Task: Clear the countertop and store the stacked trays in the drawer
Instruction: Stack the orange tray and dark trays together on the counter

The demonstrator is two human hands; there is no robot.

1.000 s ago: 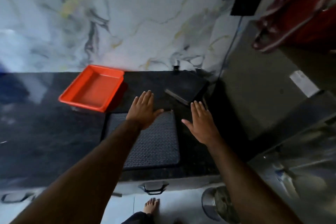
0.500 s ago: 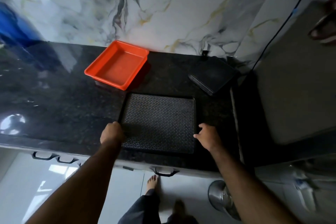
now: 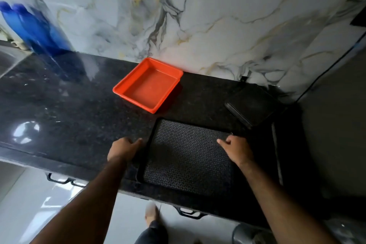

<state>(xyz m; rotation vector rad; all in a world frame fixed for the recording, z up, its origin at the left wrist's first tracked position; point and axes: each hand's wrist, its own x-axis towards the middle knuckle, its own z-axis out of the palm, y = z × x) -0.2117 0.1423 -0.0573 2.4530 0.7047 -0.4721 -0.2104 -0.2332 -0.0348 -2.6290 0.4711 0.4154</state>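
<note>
A black tray with a patterned floor (image 3: 184,156) lies on the dark granite countertop (image 3: 69,117) near its front edge. My left hand (image 3: 123,149) is curled at the tray's left rim, and my right hand (image 3: 236,149) grips its right rim near the far corner. An empty orange tray (image 3: 148,84) sits behind it against the marble wall. A smaller black tray (image 3: 251,105) lies at the back right. Black drawer handles (image 3: 188,213) show below the counter edge.
Blue bottles (image 3: 33,27), blurred, stand at the back left by the wall. A grey appliance side (image 3: 336,125) rises at the right, with a black cable running up the wall. A metal bin (image 3: 251,233) and my foot are on the floor below.
The view has swung left and down. My hands went from hovering open over the black tray to closing on its left and right rims, and the right hand has slid toward the far corner.
</note>
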